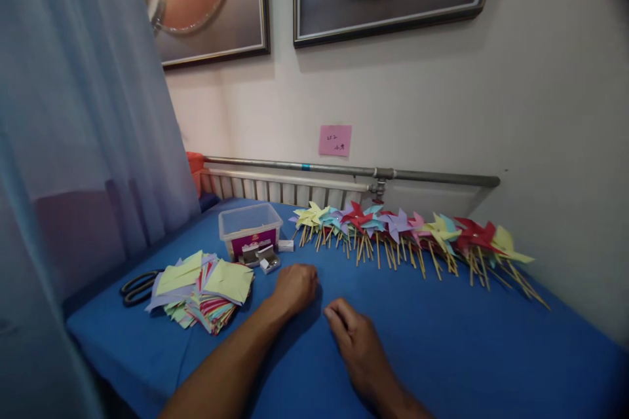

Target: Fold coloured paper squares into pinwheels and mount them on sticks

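My left hand (295, 288) rests on the blue table (466, 353) with its fingers curled into a loose fist, and nothing shows inside it. Beside it my right hand (356, 340) lies knuckles up, fingers bent down onto the cloth, holding nothing that I can see. A pile of coloured paper squares (204, 291) lies just left of the left hand. A long row of paper pinwheels on wooden sticks (413, 236) stretches along the wall behind both hands.
A clear plastic box (249, 228) stands behind the paper pile, with small boxes (268, 260) in front of it. Black scissors (140, 286) lie at the far left. A sheer curtain (73, 118) hangs left; a radiator and pipe (344, 171) run along the wall.
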### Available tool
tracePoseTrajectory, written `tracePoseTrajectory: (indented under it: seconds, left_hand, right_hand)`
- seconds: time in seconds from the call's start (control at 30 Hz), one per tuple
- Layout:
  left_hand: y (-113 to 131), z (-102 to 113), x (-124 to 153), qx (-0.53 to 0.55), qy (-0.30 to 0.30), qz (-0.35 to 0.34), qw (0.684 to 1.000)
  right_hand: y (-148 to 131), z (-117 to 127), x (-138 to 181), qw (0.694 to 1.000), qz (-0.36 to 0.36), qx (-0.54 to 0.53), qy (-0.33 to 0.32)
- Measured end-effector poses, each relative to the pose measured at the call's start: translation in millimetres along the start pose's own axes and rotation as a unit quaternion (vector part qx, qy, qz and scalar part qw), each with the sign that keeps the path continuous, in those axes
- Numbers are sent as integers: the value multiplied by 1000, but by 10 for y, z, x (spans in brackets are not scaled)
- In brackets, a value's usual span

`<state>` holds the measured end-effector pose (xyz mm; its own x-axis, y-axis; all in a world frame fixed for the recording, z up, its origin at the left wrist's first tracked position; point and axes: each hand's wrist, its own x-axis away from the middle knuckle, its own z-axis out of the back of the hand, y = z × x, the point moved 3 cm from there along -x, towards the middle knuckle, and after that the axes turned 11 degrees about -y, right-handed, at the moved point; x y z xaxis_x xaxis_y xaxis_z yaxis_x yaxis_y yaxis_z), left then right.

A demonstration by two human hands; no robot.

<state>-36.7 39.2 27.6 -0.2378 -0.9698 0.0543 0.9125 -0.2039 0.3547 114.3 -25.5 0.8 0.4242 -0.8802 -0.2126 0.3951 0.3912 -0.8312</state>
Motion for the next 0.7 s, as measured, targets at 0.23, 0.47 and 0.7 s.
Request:
tracePoseTrajectory:
  seconds: [0.23,0.47,0.7]
  left_hand:
    - [-445,365,-27,-13,77,81,994]
    - [-237,165,-54,-64,17,19,998]
    - [-194,305,492,-139,27,39,989]
  right_hand:
    - [244,243,-123,989,-87,-89,80]
    - [328,174,-136,990,-79,-92,74]
    - [308,163,-154,985,-64,-119,110]
